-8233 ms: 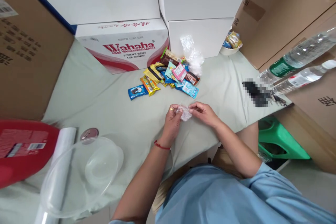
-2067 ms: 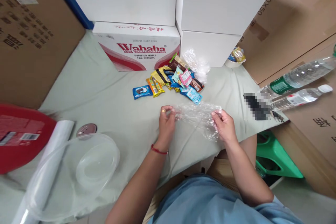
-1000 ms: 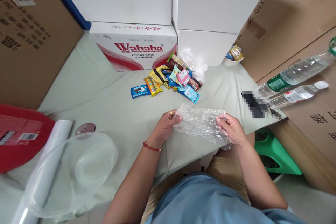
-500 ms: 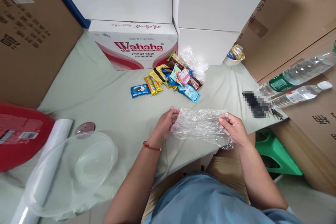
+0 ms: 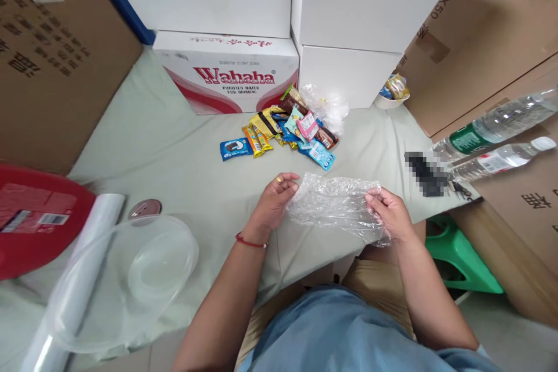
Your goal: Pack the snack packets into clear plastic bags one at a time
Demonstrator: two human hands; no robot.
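Note:
A crinkled sheet of clear plastic film [image 5: 333, 203] is stretched between my two hands above the near edge of the cloth. My left hand [image 5: 275, 202], with a ring and a red cord at the wrist, pinches its left edge between thumb and fingers. At the other end, my right hand [image 5: 391, 212] grips the film between thumb and forefinger, the fingertips partly behind it. Beyond the film lies a pile of small wrapped snacks [image 5: 296, 128], with a blue packet [image 5: 236, 148] at its left. A bunch of clear plastic [image 5: 333, 110] rests behind the pile.
A Wahaha carton [image 5: 235, 78] and white boxes [image 5: 349, 75] wall off the back. To the left are a clear plastic basin [image 5: 183, 273], a plastic roll [image 5: 93, 267], a round tin [image 5: 145, 208] and a red container [image 5: 35, 221]. Water bottles [image 5: 501, 160] and a green stool [image 5: 466, 261] are right.
My left hand has turned a little and its thumb and forefinger now show at the film's upper left corner. The film hangs slightly flatter. The right hand is nearly unmoved.

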